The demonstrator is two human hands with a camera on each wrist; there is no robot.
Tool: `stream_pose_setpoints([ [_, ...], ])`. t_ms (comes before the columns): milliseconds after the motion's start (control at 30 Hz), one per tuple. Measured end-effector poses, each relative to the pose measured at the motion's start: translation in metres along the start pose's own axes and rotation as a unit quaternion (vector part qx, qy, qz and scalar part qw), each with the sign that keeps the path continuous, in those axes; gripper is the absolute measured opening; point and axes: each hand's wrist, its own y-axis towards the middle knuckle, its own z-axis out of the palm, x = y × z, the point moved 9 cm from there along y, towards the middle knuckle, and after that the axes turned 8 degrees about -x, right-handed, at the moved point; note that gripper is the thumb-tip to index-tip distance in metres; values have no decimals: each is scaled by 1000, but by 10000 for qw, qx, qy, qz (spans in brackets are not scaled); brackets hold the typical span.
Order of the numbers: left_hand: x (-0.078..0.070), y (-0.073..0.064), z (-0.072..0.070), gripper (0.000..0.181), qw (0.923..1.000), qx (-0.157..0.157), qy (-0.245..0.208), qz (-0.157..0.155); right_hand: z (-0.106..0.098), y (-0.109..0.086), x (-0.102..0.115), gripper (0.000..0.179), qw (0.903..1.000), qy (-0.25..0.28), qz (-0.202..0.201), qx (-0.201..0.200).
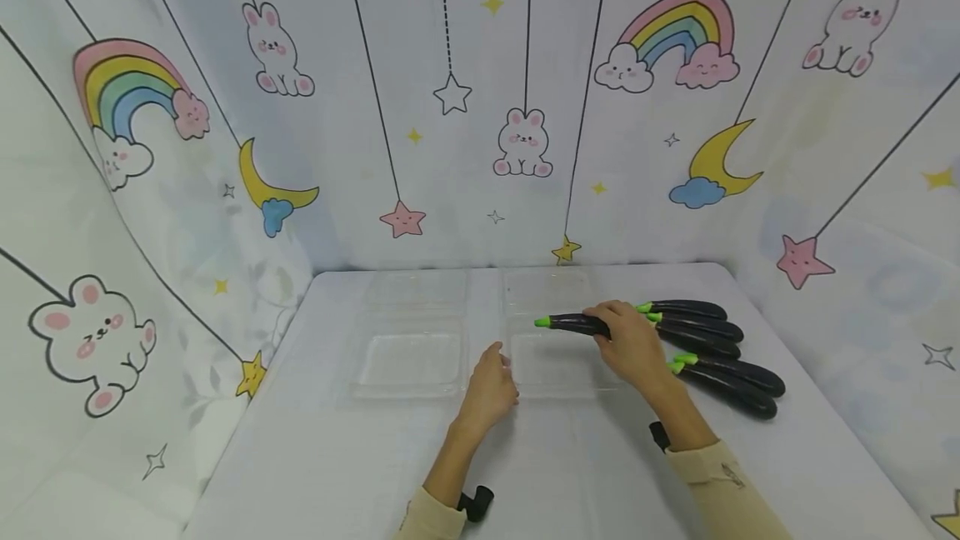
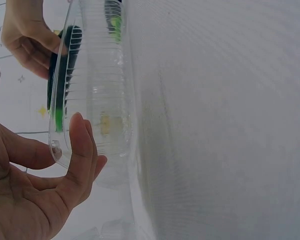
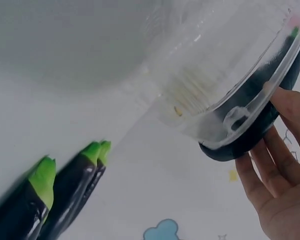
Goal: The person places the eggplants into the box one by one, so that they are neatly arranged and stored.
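My right hand [image 1: 630, 344] grips a dark eggplant [image 1: 573, 323] with a green stem end, holding it sideways above a clear plastic container [image 1: 570, 391]. The stem end points left. In the right wrist view the eggplant [image 3: 222, 151] lies along the far side of the container rim, thumb on one side and fingers beneath. At that container's left edge is my left hand [image 1: 491, 390]. The left wrist view has its thumb and fingers pinching a corner of the clear container [image 2: 97, 85].
More eggplants [image 1: 731, 386] lie in two groups on the white table [image 1: 300, 457], right of the containers. Another clear container [image 1: 408, 392] stands to the left. Behind are clear plastic sections [image 1: 416, 277], perhaps lids. A printed curtain [image 1: 465, 173] encloses the table's back and sides.
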Motion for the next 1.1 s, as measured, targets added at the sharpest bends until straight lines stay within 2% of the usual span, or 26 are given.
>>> stream_pose_setpoints([
  [367, 0, -1, -1, 53, 9999, -10, 115, 4, 20, 1, 2, 42, 9997, -26, -24, 242],
  [1100, 0, 2, 1, 53, 10000, 42, -4, -9, 47, 5, 1, 41, 9989, 11, -87, 454],
])
